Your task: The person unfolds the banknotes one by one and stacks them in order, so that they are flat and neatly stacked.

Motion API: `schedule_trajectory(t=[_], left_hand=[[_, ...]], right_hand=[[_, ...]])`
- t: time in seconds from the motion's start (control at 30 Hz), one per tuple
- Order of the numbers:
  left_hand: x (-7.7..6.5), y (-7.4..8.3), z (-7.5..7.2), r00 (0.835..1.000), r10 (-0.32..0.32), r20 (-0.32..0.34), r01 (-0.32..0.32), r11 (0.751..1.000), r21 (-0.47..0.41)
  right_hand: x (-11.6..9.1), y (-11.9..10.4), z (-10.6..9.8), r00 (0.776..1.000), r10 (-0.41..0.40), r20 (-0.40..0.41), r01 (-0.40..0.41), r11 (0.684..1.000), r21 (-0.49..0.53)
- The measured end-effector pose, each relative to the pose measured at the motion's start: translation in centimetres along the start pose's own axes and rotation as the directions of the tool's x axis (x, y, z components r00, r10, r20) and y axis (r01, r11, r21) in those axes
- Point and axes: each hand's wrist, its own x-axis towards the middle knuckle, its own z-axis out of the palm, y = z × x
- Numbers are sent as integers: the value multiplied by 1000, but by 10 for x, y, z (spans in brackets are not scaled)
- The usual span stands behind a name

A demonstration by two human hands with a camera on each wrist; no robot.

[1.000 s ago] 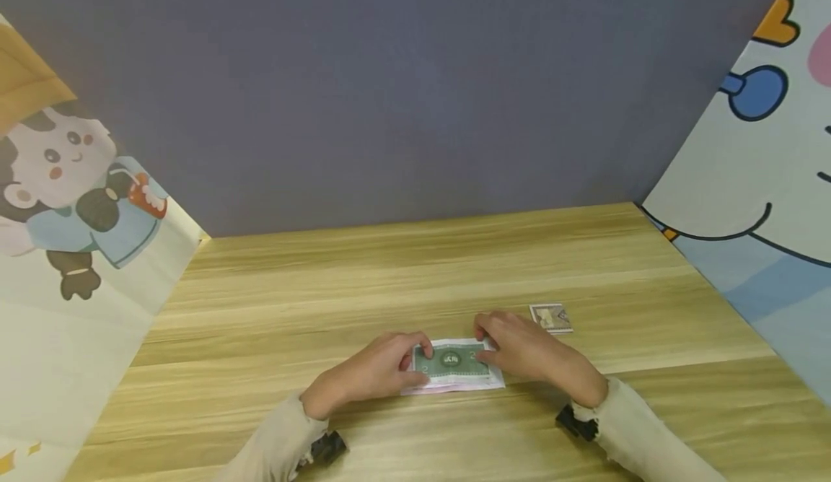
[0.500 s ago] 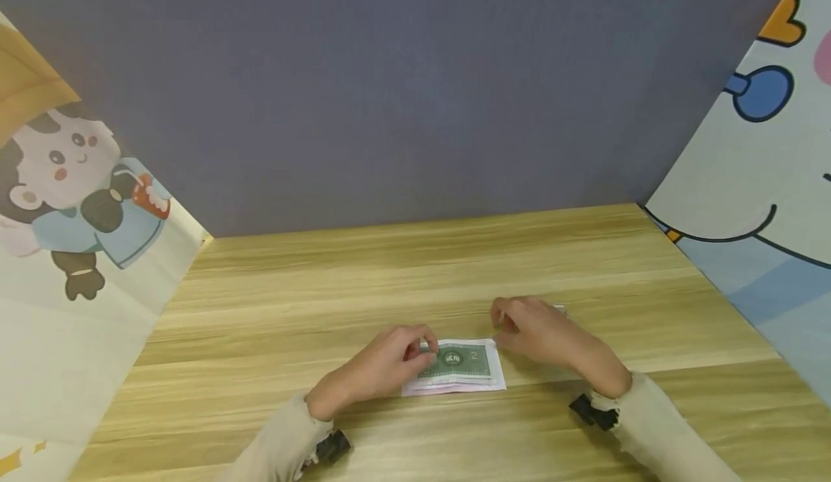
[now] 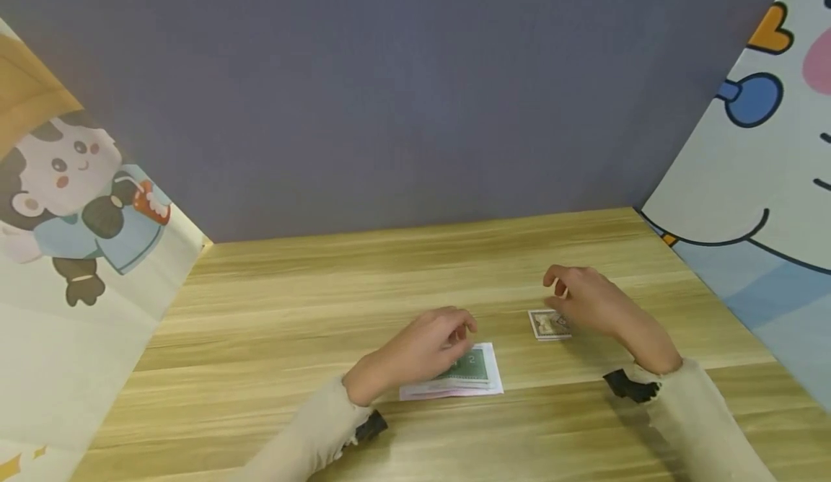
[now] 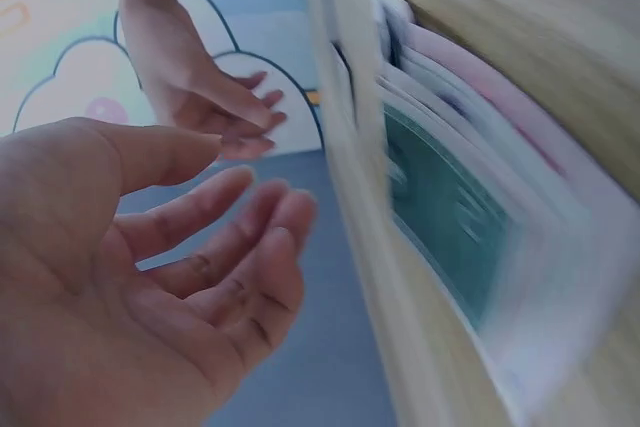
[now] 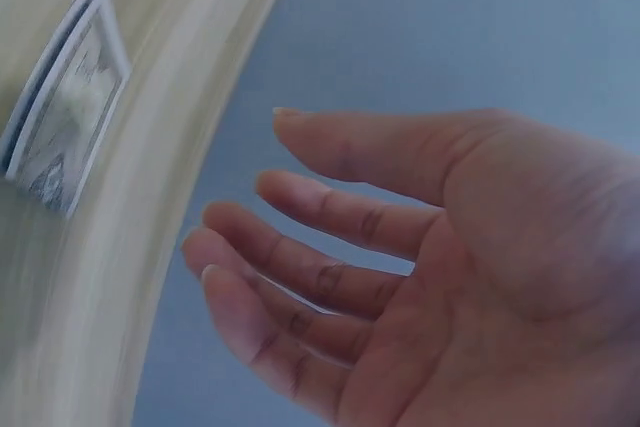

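Observation:
On the wooden table lies a stack of paper banknotes [image 3: 480, 377], a green note on top and wider white and pinkish ones beneath. My left hand [image 3: 422, 348] hovers over the stack's left part and hides it in the head view; in the left wrist view its loosely bent fingers [image 4: 210, 237] hold nothing, with the green note [image 4: 440, 207] off to their right. Farther right, a small brownish folded note [image 3: 548, 325] lies by itself. My right hand [image 3: 597, 305] is raised just beyond it, fingers [image 5: 300, 257] relaxed and apart, the palm bare in the right wrist view.
A grey-blue wall [image 3: 415, 107] rises behind the table [image 3: 311, 280]. Side panels with cartoon prints stand at the left [image 3: 97, 215] and right [image 3: 746, 193]. Dark straps show at both sleeve cuffs.
My right hand has let go of the banknote stack's right end and moved right and away, past the small note. My left hand has released the stack and lifted rightward over it.

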Motion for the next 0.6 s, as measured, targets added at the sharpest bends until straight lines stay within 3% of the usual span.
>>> schedule_trajectory(t=[0.17, 0.37, 0.5, 0.6], left_hand=[[19, 18, 15, 997, 39, 65, -47, 990, 131], [40, 31, 39, 989, 65, 130, -97, 961, 260], [52, 37, 51, 979, 95, 179, -148, 938, 314], [58, 42, 58, 969, 73, 235, -152, 929, 338]], right_hand=[[1, 14, 3, 999, 30, 41, -31, 999, 20], [4, 27, 11, 992, 81, 97, -87, 995, 54], [6, 32, 18, 993, 70, 98, -73, 997, 27], [7, 33, 22, 994, 47, 94, -49, 998, 24]])
